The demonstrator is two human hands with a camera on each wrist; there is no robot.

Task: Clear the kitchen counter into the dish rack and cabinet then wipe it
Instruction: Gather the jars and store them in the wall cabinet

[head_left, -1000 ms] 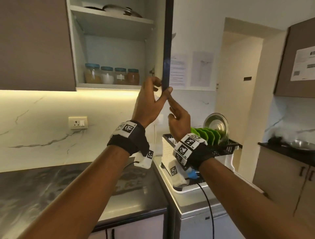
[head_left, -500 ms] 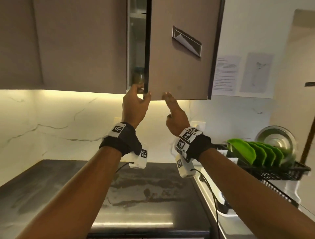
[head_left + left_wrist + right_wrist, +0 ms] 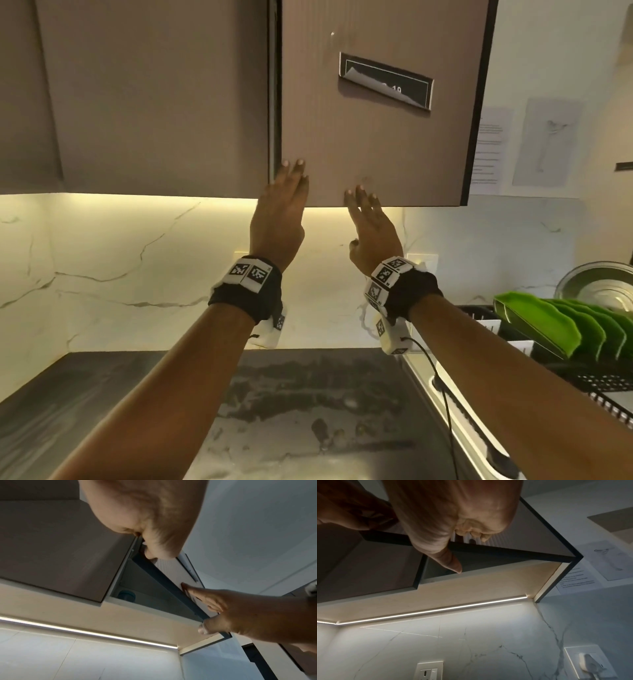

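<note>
The brown upper cabinet door (image 3: 376, 130) stands almost closed, with only a narrow gap on its left side. My left hand (image 3: 284, 202) lies flat with straight fingers on the door's lower left corner. My right hand (image 3: 368, 216) presses flat on the door's bottom edge, a little to the right. In the left wrist view the door (image 3: 173, 566) is still slightly ajar and a blue-lidded jar (image 3: 126, 595) shows through the gap. The right wrist view shows the door's dark lower edge (image 3: 513, 553) under my straight fingers (image 3: 447, 559). Below lies the dark marbled counter (image 3: 308, 411).
A black dish rack (image 3: 603, 377) at the right holds several green plates (image 3: 555, 325) and a steel lid (image 3: 603, 284). Paper sheets (image 3: 544, 144) hang on the wall right of the cabinet. A wall socket (image 3: 429, 672) and a plugged-in charger (image 3: 589, 662) sit on the marble backsplash.
The cabinet door has swung from wide open to almost closed. My left hand let go of the door's edge and both hands now lie flat on its front.
</note>
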